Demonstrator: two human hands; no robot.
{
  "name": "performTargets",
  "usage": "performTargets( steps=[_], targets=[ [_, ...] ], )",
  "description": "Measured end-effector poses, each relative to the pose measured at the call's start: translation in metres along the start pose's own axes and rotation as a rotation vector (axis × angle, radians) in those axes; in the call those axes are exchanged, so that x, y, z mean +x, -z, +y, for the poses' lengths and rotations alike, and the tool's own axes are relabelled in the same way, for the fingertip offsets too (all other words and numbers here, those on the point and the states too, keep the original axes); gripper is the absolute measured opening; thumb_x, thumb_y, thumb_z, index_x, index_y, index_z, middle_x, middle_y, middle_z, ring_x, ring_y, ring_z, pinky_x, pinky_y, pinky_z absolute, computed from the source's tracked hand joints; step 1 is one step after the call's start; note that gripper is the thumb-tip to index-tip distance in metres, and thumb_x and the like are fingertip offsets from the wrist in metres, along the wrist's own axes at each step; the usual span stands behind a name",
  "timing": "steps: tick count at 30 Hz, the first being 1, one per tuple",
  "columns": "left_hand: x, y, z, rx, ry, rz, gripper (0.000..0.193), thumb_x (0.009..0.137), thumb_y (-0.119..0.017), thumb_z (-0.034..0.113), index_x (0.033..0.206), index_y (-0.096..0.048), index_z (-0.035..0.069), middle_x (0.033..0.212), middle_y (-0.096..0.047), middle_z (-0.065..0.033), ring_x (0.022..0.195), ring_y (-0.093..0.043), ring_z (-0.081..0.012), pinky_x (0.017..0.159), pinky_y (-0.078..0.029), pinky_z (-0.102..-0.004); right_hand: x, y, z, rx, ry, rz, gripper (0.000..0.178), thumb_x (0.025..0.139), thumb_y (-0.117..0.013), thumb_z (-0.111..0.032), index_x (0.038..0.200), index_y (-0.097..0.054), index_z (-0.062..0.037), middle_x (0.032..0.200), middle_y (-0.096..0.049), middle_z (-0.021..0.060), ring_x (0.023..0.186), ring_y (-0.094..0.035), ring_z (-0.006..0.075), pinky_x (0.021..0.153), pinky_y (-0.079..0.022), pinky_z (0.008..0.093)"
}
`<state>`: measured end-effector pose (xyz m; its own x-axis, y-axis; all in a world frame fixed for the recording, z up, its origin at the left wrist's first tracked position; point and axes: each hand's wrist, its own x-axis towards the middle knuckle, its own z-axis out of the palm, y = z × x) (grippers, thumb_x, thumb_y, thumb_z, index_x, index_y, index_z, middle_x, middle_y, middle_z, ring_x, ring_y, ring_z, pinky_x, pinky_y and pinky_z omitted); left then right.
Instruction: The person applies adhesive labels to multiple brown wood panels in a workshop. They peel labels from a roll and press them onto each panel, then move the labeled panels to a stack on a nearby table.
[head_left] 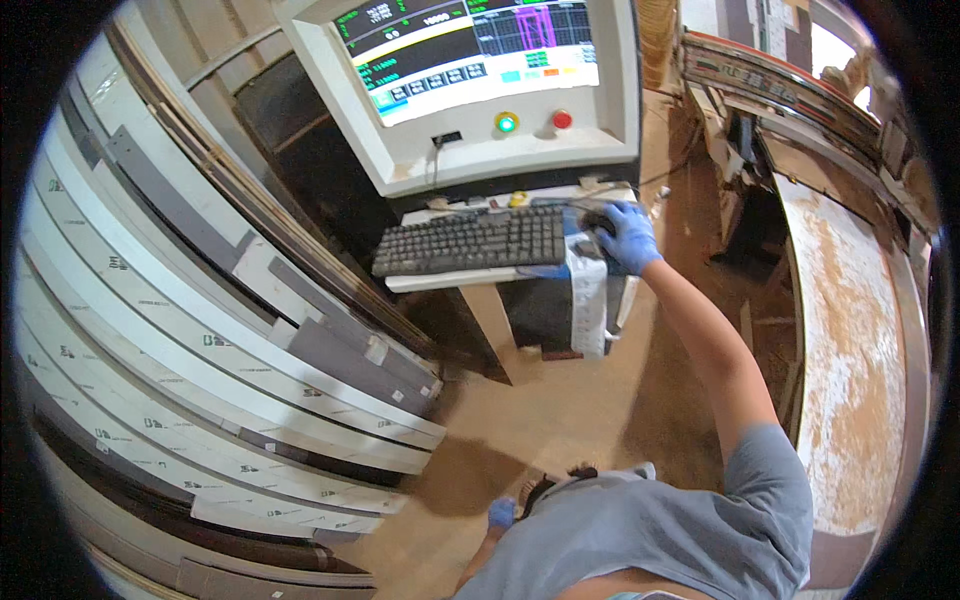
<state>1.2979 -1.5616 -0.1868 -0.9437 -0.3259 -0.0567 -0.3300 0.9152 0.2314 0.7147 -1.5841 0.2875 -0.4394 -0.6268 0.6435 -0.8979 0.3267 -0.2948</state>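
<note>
My right hand (630, 240), in a blue glove, rests over a dark computer mouse (598, 222) with its fingers curled around it. The mouse sits at the right end of a small white shelf (450, 278). Beside it lies a black keyboard (475, 242). Above the shelf stands a machine console with a lit screen (440, 60), a green-glowing button (506, 123) and a red button (562, 120). My left hand (502, 513), also gloved in blue, hangs low beside my body, away from the shelf; its fingers are too small and partly hidden to read.
Long white and grey boards (230, 350) are stacked along the left. A white strip resembling a power strip (590, 310) hangs from the shelf's front. On the right runs a long dust-covered machine bed (850, 340), with a metal gantry beam (770, 85) beyond it.
</note>
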Motion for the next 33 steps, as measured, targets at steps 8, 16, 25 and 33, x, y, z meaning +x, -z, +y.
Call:
performTargets(
  steps=[8, 16, 25, 33],
  targets=[
    [0.005, 0.013, -0.006, -0.04, 0.208, -0.294, 0.024, 0.077, -0.058, 0.027, 0.094, -0.062, 0.01, 0.096, -0.062, -0.0119, 0.081, -0.06, -0.0299, 0.067, -0.049, -0.0425, -0.002, -0.001, -0.001, 0.088, 0.035, 0.055, 0.037, 0.072, -0.067, -0.021, 0.108, -0.061, -0.0146, 0.114, -0.055, 0.0136, 0.103, -0.053, 0.0335, 0.089, -0.044, 0.0405],
    [0.04, 0.067, -0.017, -0.929, 0.638, 0.043, 0.032, 0.088, -0.051, 0.036, 0.102, -0.061, 0.008, 0.09, -0.062, -0.0049, 0.076, -0.059, -0.0167, 0.06, -0.05, -0.0325, -0.002, 0.0, -0.001, 0.118, 0.039, 0.054, 0.037, 0.071, -0.068, -0.019, 0.107, -0.061, -0.012, 0.115, -0.056, 0.0147, 0.102, -0.054, 0.0348, 0.089, -0.044, 0.0401],
    [0.078, 0.071, -0.036, -0.08, 0.2, -0.398, 0.03, 0.087, -0.049, 0.03, 0.103, -0.061, 0.007, 0.102, -0.063, -0.0107, 0.089, -0.06, -0.0268, 0.078, -0.048, -0.04, -0.001, 0.0, -0.005, 0.139, 0.015, 0.041, 0.037, 0.07, -0.07, -0.017, 0.106, -0.062, -0.0132, 0.115, -0.056, 0.0146, 0.103, -0.054, 0.034, 0.09, -0.044, 0.0394],
    [0.067, 0.076, -0.033, -0.75, 0.771, -0.313, 0.037, 0.088, -0.045, 0.034, 0.1, -0.061, 0.003, 0.096, -0.064, -0.0132, 0.083, -0.062, -0.0282, 0.073, -0.049, -0.0394, -0.002, 0.002, -0.006, 0.137, 0.014, 0.041, 0.036, 0.069, -0.07, -0.014, 0.105, -0.062, -0.0114, 0.116, -0.056, 0.0146, 0.104, -0.054, 0.0342, 0.09, -0.044, 0.0392]
  ],
)
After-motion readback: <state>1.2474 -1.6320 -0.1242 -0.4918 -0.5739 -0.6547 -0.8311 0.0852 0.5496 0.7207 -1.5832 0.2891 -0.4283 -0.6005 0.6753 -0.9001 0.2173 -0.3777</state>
